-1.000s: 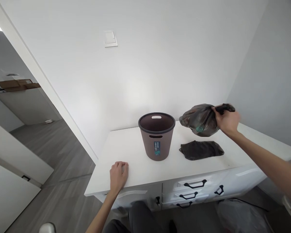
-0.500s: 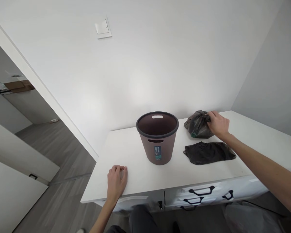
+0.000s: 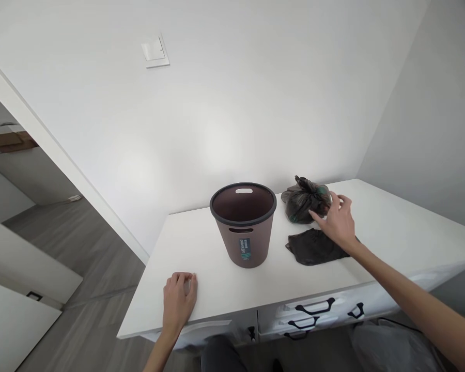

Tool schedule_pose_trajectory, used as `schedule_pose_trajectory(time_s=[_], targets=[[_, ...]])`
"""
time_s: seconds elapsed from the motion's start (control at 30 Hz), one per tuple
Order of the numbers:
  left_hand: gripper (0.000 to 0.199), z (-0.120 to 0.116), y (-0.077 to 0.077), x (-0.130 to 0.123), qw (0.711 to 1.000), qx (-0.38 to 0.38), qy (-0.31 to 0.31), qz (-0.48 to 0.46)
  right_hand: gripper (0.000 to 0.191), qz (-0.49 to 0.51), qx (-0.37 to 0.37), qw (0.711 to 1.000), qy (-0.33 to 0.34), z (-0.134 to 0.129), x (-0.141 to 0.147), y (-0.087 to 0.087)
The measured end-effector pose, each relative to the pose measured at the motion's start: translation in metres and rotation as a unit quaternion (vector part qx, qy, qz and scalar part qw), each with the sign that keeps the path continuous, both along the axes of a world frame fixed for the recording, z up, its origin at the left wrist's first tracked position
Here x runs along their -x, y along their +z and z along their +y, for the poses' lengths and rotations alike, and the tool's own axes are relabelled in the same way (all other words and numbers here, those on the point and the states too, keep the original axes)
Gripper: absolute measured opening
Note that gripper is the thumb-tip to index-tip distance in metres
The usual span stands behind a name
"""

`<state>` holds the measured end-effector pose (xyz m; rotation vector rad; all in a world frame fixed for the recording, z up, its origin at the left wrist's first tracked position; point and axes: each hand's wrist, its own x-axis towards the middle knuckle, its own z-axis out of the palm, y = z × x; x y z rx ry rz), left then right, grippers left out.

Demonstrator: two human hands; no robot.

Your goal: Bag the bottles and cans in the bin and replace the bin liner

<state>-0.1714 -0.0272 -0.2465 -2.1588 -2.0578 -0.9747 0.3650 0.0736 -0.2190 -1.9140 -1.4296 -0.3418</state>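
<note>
A brown plastic trash bin (image 3: 251, 243) with a dark rim and a blue-green label stands upright on the white countertop (image 3: 213, 294). To its right sits a knotted black garbage bag (image 3: 300, 204), full and partly see-through. My right hand (image 3: 337, 222) is beside this bag at its right, thumb and fingers spread, holding nothing; whether the fingertips touch it I cannot tell. Below the hand a folded black garbage bag (image 3: 312, 248) lies flat, its right end partly hidden by my wrist. My left hand (image 3: 179, 299) rests near the front left edge, fingers loosely curled and apart from the thumb, nothing in it.
Behind the countertop rises a white wall with a light switch (image 3: 155, 51). Below the front edge are white drawers with black handles (image 3: 315, 308). A clear plastic bag (image 3: 387, 343) is on the floor at lower right. A doorway opens at left.
My right hand has let go of the knot of the full bag and opened, moving slightly down. The bag's knot now stands free. My left hand stays on the countertop; the view has shifted a little.
</note>
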Motion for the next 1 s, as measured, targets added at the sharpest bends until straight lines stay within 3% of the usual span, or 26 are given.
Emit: schedule_pose_trajectory(time_s=[0.07,0.2,0.3,0.63,1.0], targets=[[0.038,-0.001,0.001,-0.001,1.0,0.0,-0.001,0.002,0.092,0.011,0.008,1.0,0.01,-0.022,0.002,-0.027],[0.038,0.001,-0.001,-0.001,1.0,-0.003,-0.006,0.013,0.083,0.024,0.115,0.993,0.019,-0.054,0.004,-0.081],[0.038,0.003,-0.002,0.0,1.0,-0.004,-0.003,0.02,0.079,0.01,0.175,0.985,0.012,-0.062,0.004,-0.103],[0.038,0.008,0.0,0.002,1.0,0.015,0.021,-0.004,0.073,-0.109,0.172,0.978,0.05,-0.078,0.009,-0.111],[0.04,0.005,0.015,-0.008,0.998,0.015,0.043,-0.036,0.065,-0.109,0.152,0.979,0.075,-0.08,0.007,-0.119]])
